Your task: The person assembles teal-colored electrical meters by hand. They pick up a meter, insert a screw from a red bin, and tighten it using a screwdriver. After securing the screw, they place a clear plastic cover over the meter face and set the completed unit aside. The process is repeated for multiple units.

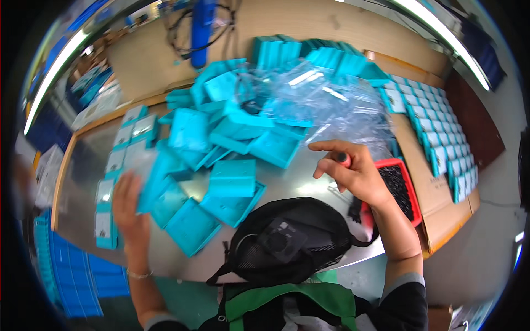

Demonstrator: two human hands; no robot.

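Observation:
My left hand (130,207), smeared by motion, is on the left of the table. It grips a tilted teal plastic shell (154,179), also blurred; its fingertips are hard to make out. Over the middle right, my right hand (359,174) holds a tool handle (344,159) with a dark red, black-rimmed end in its curled fingers. The index finger and thumb stick out to the left, and the rest of the tool is hidden. Loose teal shells (232,179) lie in a heap between my hands.
A red tray (411,193) of small black parts stands beside my right wrist. Clear plastic pieces (342,105) are heaped behind. Teal units with white faces stand in rows on cardboard (433,124) at right and along the left (105,215). A black mesh bag (314,220) sits at the front edge.

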